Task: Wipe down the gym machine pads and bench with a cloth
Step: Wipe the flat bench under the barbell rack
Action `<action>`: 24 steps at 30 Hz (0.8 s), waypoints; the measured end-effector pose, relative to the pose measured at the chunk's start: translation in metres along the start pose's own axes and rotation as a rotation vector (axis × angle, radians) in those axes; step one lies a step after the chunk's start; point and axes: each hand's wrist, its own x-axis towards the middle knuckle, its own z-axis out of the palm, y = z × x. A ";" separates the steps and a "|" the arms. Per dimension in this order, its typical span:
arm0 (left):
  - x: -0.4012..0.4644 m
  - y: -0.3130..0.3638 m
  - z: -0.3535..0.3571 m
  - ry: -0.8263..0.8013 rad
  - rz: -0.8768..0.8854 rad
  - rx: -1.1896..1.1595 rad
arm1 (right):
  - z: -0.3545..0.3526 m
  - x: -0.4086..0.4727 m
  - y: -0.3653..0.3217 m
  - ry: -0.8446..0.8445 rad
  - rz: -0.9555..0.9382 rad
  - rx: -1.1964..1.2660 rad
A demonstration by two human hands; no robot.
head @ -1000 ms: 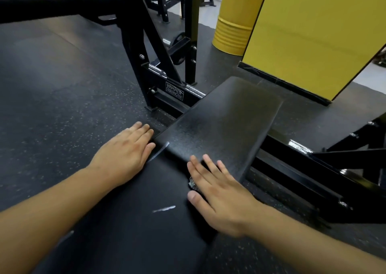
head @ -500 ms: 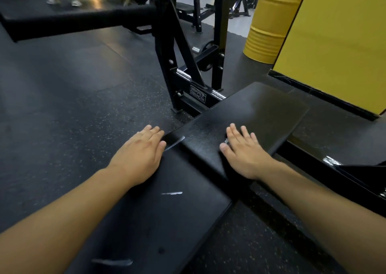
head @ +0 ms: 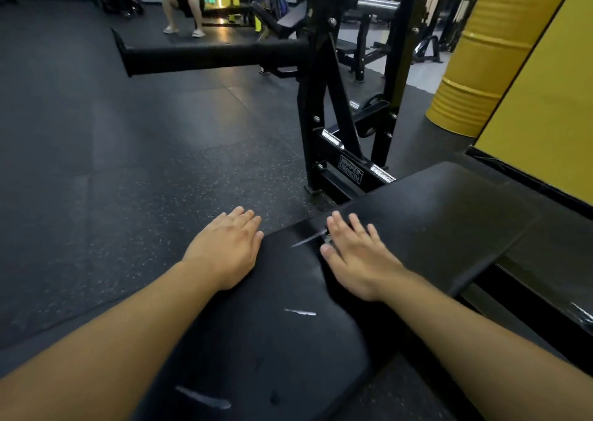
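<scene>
Dark gym floor (head: 134,150), black bench (head: 276,340) up close.
Left hand (head: 224,247) flat, bracing the pad's edge; right hand (head: 353,257) presses down flat on what may be a cloth (head: 327,238).

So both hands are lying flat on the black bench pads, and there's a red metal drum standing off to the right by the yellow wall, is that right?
Not quite: the head view shows a yellow metal drum, not red. The rest holds: left hand and right hand lie flat on the black bench pads, and the drum stands right, by the yellow wall.
</scene>
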 end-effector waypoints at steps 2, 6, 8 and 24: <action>0.000 0.000 0.002 0.033 -0.008 0.011 | -0.005 0.024 0.008 0.021 0.087 0.003; -0.002 0.000 0.004 0.038 -0.024 0.047 | -0.005 0.055 -0.009 0.007 0.115 0.032; -0.002 -0.001 0.006 0.036 -0.037 0.074 | 0.001 0.056 -0.035 -0.005 0.020 0.015; -0.002 -0.001 0.011 0.036 -0.161 0.030 | -0.017 0.062 0.007 -0.022 0.140 -0.033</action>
